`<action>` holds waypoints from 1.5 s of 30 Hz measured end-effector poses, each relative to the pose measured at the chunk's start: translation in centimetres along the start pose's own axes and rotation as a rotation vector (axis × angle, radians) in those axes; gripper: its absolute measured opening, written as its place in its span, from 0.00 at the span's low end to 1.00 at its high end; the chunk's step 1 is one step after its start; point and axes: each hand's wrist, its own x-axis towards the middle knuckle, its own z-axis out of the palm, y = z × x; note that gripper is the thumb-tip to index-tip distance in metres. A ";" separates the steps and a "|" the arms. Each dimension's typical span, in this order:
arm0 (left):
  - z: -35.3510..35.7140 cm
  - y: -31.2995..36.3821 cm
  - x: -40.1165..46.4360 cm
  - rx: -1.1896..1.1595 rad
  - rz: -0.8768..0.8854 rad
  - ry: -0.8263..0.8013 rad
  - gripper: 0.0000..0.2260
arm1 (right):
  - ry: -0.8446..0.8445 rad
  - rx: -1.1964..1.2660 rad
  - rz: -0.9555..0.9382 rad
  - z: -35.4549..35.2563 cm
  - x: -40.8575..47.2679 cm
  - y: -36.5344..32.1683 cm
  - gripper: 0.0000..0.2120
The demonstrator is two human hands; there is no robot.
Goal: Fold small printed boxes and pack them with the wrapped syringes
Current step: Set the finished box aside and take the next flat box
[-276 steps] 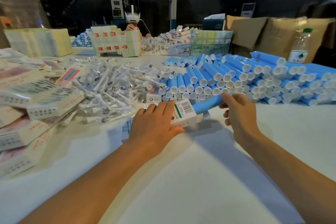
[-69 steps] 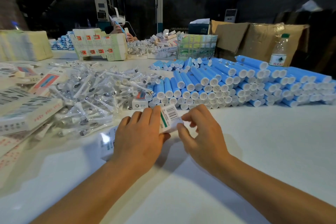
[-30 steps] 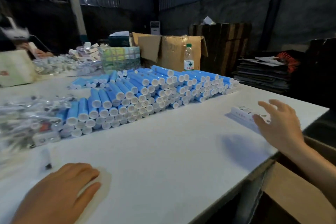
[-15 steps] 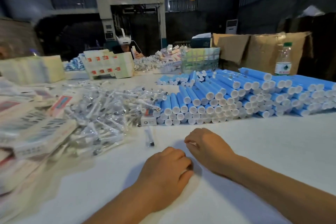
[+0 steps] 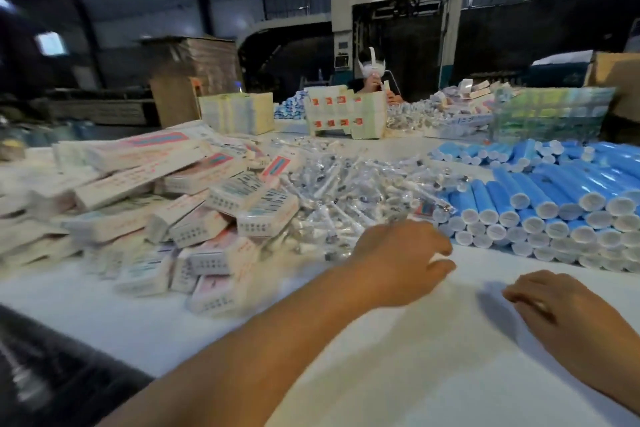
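Printed boxes lie in a loose heap on the left side of the white counter, white cartons with pink and blue panels, some stacked flat and some tipped against one another. Just to their right, touching the heap, is a pile of wrapped syringes in clear crinkled film, spreading toward the middle of the counter. Right of that, blue tubes with white end caps lie stacked in rows, their caps facing me.

My left hand reaches out over the near edge of the syringe pile, palm down, fingers curled loosely; it is blurred, and I cannot tell whether it holds anything. My right hand rests low over the bare counter at the near right, well apart from the left, fingers bent and nothing visible in it.

At the far side, stacks of flat cartons with red squares stand upright, with a pale yellow stack to their left. Behind them another person sits with both hands raised, in front of a tall machine lettered FMZ-1450A.
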 end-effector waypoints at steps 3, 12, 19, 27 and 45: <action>-4.2 -6.3 -1.0 0.156 -0.300 0.111 0.13 | -0.030 0.082 -0.016 0.9 0.4 1.7 0.06; -4.8 -12.3 -4.7 0.582 -0.739 -0.217 0.14 | -0.419 -0.087 0.147 6.7 2.7 3.2 0.17; -6.7 -11.7 -5.3 0.505 -0.825 -0.131 0.17 | -0.024 0.002 0.028 -2.0 0.2 -3.6 0.09; -3.7 -2.5 0.8 0.057 -0.381 0.122 0.28 | -0.023 0.234 0.147 -1.7 0.7 -3.6 0.09; 5.6 2.2 3.1 0.032 -0.027 0.080 0.37 | 0.203 1.268 0.829 -4.5 1.2 -2.6 0.08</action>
